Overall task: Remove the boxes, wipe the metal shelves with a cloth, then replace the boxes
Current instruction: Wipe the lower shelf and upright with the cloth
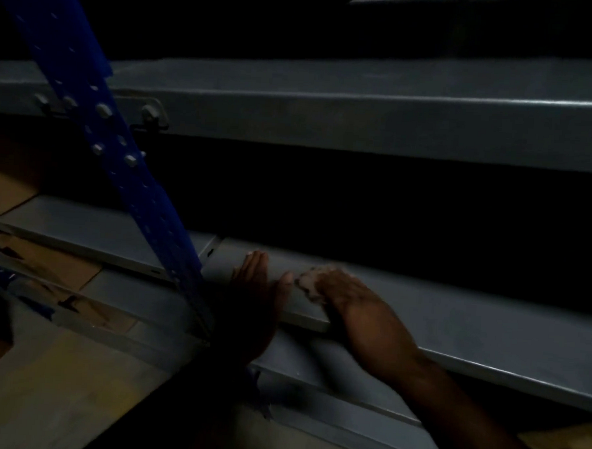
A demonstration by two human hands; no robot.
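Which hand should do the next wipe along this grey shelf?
Right, probably. The right hand already presses the cloth onto the grey shelf; the left hand rests flat beside the blue upright, without a cloth.

Dim light, deep shadow between rack levels. Blue perforated upright with bolts slants across the left. Grey floor at lower left, scuffed. Black background beyond the rack.

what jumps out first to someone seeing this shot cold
Two bare hands on the front edge of a grey metal shelf at centre: the left hand lies flat, the right hand presses a small pale cloth. A blue perforated upright slants across the left, with cardboard boxes behind it.
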